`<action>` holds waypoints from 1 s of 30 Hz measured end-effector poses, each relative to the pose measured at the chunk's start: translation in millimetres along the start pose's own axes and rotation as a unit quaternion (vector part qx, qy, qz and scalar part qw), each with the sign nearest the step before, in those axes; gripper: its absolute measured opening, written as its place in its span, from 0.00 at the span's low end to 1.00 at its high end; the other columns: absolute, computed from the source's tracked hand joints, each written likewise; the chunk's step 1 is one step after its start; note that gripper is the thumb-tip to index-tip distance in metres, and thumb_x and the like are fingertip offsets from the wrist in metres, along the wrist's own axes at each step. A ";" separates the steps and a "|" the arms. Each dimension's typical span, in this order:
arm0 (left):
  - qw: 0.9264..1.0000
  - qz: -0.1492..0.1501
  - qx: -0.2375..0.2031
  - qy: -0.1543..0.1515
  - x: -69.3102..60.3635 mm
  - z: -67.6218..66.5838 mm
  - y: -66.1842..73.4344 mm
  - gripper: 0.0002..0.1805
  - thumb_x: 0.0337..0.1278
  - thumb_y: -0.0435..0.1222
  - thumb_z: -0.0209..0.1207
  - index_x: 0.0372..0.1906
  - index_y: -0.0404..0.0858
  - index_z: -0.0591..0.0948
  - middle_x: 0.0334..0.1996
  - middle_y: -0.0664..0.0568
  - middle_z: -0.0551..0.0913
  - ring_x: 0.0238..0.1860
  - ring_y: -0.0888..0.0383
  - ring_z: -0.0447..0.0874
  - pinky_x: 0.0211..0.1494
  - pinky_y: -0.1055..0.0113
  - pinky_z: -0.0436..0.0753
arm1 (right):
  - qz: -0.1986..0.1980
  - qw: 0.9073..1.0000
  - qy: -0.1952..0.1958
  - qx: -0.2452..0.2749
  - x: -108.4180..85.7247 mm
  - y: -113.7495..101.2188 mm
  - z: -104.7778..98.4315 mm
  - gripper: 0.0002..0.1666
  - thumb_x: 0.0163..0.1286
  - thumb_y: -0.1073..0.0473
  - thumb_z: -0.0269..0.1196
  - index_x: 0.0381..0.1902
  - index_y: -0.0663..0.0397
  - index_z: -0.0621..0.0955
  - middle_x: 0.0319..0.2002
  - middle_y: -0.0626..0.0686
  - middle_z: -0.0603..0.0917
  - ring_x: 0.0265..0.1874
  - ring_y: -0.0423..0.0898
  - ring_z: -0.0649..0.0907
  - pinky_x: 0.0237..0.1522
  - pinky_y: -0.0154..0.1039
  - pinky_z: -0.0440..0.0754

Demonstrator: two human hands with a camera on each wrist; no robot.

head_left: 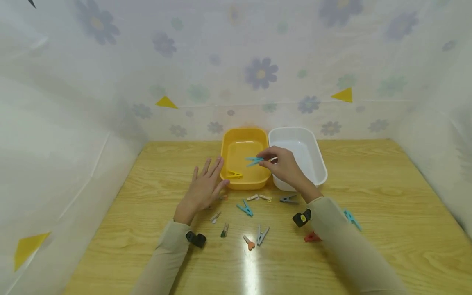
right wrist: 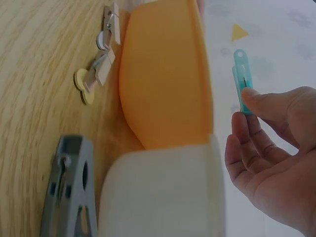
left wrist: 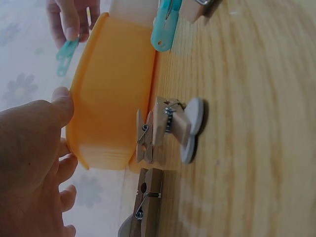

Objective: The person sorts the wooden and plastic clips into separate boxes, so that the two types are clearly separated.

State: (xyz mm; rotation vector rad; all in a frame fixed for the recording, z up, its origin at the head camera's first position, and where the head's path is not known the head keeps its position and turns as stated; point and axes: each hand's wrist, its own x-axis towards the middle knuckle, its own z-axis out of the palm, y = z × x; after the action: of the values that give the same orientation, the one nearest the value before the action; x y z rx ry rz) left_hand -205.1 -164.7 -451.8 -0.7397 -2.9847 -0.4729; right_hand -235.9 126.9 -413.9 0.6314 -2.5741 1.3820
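Observation:
My right hand (head_left: 283,166) pinches a light-blue plastic clothespin (head_left: 253,160) between thumb and fingers, above the yellow basin (head_left: 225,164). In the right wrist view the same clothespin (right wrist: 242,79) points upward from the fingertips. A yellow clothespin (head_left: 234,175) lies inside the yellow basin near its front. My left hand (head_left: 203,189) has its fingers spread and touches the basin's left rim; in the left wrist view its thumb (left wrist: 62,101) rests on the rim. A white basin (head_left: 321,164) stands against the yellow one on the right.
Several clothespins lie in front of the basins: a blue one (head_left: 245,208), grey ones (head_left: 262,235), small wooden ones (head_left: 225,230) and one with an orange heart (head_left: 249,243). A red clothespin (head_left: 312,237) and another blue one (head_left: 352,220) lie by the right forearm. A flowered curtain (head_left: 236,82) hangs behind.

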 end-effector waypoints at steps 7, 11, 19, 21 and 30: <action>1.000 -0.007 0.011 -0.006 0.1 0.7 2.0 0.40 0.81 0.60 0.33 0.84 0.44 0.43 0.84 0.52 0.41 0.82 0.47 0.32 0.76 0.31 0.41 | 0.017 1.000 -0.021 -0.015 16.2 -2.6 23.1 0.10 0.68 0.66 0.70 0.47 0.61 0.87 0.41 0.56 0.88 0.40 0.51 0.86 0.42 0.45 0.87; 1.000 -0.004 0.006 0.000 0.1 0.4 4.7 0.39 0.82 0.59 0.35 0.84 0.43 0.45 0.84 0.51 0.43 0.82 0.46 0.34 0.76 0.30 0.42 | 0.024 0.999 -0.032 -0.034 26.5 -1.7 32.6 0.09 0.68 0.66 0.70 0.45 0.62 0.88 0.41 0.57 0.89 0.39 0.51 0.87 0.44 0.45 0.87; 1.000 -0.001 -0.001 -0.003 1.4 1.4 8.3 0.40 0.81 0.60 0.35 0.84 0.42 0.46 0.84 0.51 0.43 0.82 0.46 0.33 0.76 0.31 0.39 | 0.027 0.996 -0.064 -0.049 41.6 6.3 46.8 0.07 0.68 0.68 0.69 0.43 0.63 0.88 0.41 0.57 0.89 0.40 0.52 0.87 0.46 0.46 0.86; 1.000 -0.002 -0.002 -0.005 1.5 1.2 9.6 0.40 0.81 0.60 0.35 0.84 0.42 0.45 0.84 0.52 0.43 0.82 0.45 0.34 0.76 0.31 0.39 | 0.031 0.996 -0.070 -0.055 43.6 7.8 50.0 0.07 0.68 0.68 0.69 0.43 0.63 0.87 0.42 0.57 0.89 0.41 0.53 0.87 0.47 0.46 0.86; 1.000 0.001 0.000 -0.003 1.9 0.7 13.7 0.40 0.81 0.60 0.34 0.84 0.42 0.45 0.84 0.52 0.42 0.82 0.42 0.38 0.76 0.31 0.40 | 0.050 0.992 -0.084 -0.083 47.5 11.7 56.8 0.07 0.67 0.69 0.68 0.43 0.65 0.87 0.42 0.58 0.88 0.43 0.54 0.86 0.50 0.47 0.84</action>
State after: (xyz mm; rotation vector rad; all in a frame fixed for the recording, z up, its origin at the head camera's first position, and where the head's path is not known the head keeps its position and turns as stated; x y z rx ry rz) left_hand -200.4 -152.2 -448.4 -0.7452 -2.9901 -0.4720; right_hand -280.1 71.9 -439.3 0.6246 -2.8508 1.1717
